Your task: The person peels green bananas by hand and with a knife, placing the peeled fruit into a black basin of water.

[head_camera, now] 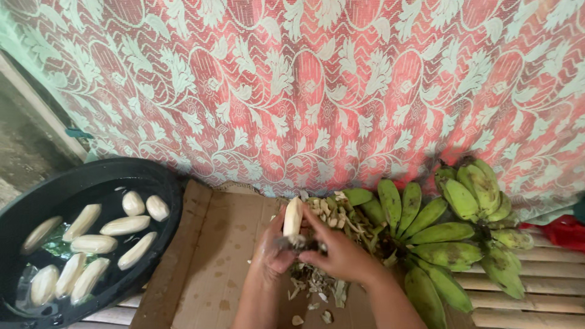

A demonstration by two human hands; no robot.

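My left hand (pixel 272 251) grips a pale, mostly peeled banana (pixel 293 217) held upright over a sheet of brown cardboard (pixel 207 256). My right hand (pixel 339 254) presses against the banana's lower end and holds a small dark blade-like tool (pixel 304 245), partly hidden by the fingers. Strips of peel (pixel 317 287) lie scattered below the hands and heaped behind them.
A black basin (pixel 161 183) of water at the left holds several peeled bananas (pixel 125 226). Bunches of green bananas (pixel 439 234) lie at the right on wooden slats (pixel 524 298). A red and white lace curtain (pixel 317 85) hangs behind. Red cloth (pixel 563 231) shows at far right.
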